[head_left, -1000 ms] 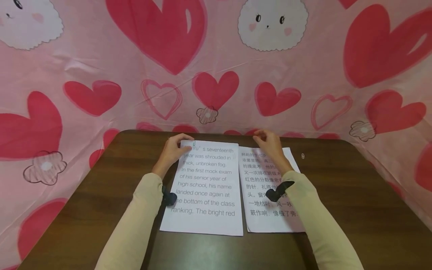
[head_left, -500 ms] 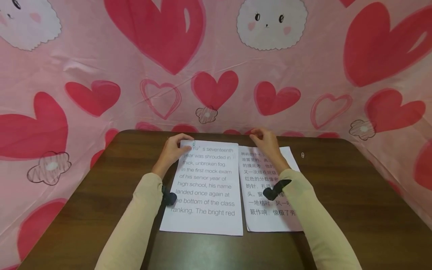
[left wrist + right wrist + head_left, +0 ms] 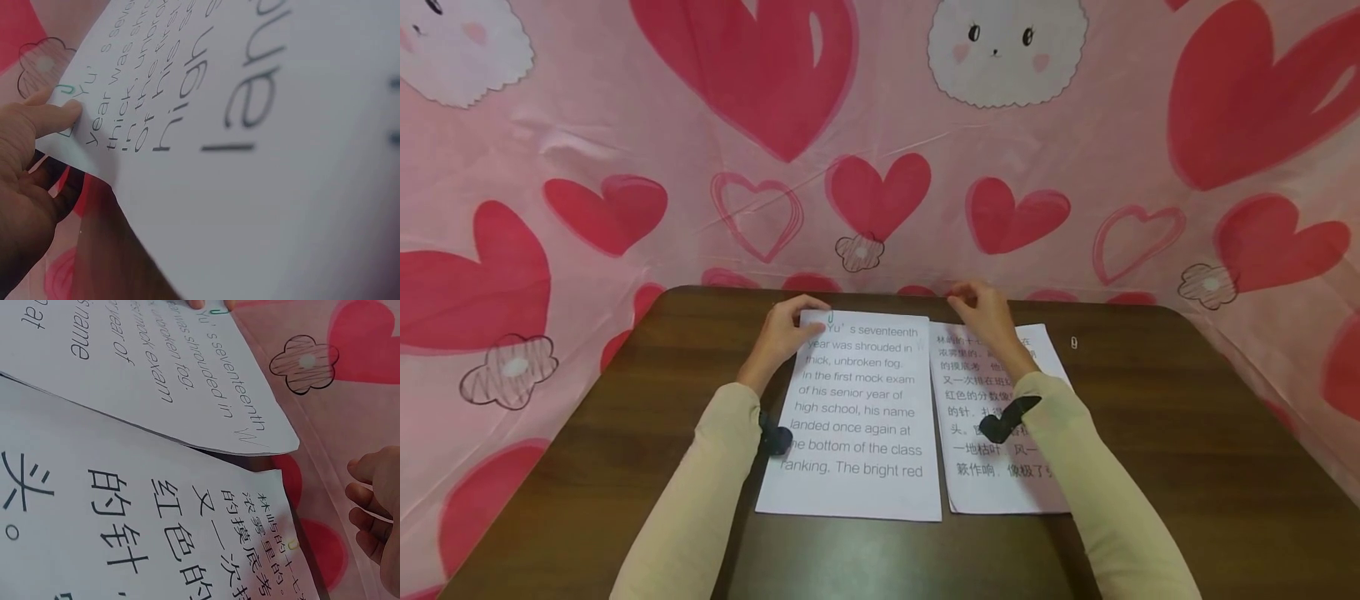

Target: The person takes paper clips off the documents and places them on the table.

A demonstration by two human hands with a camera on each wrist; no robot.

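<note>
My left hand (image 3: 782,335) pinches the upper left corner of a paper stack (image 3: 857,495) printed in English, thumb on top and fingers underneath. A green paper clip (image 3: 66,89) sits on that stack's top edge, right by the thumb. To the right lies a second paper stack (image 3: 992,495) with Chinese print, partly covered by my right arm. A yellow paper clip (image 3: 293,544) shows at its top edge in the right wrist view. Above that edge is my right hand (image 3: 988,318), fingers loosely bent and nothing between them.
A small pale paper clip (image 3: 1074,342) lies on the brown wooden table (image 3: 1180,433), right of the Chinese stack. A pink cloth (image 3: 880,100) with hearts hangs behind the table's far edge. The two stacks lie side by side.
My right hand has drifted left, from over the Chinese stack's top toward the English stack's upper right corner. The left hand keeps its hold on the English stack's corner.
</note>
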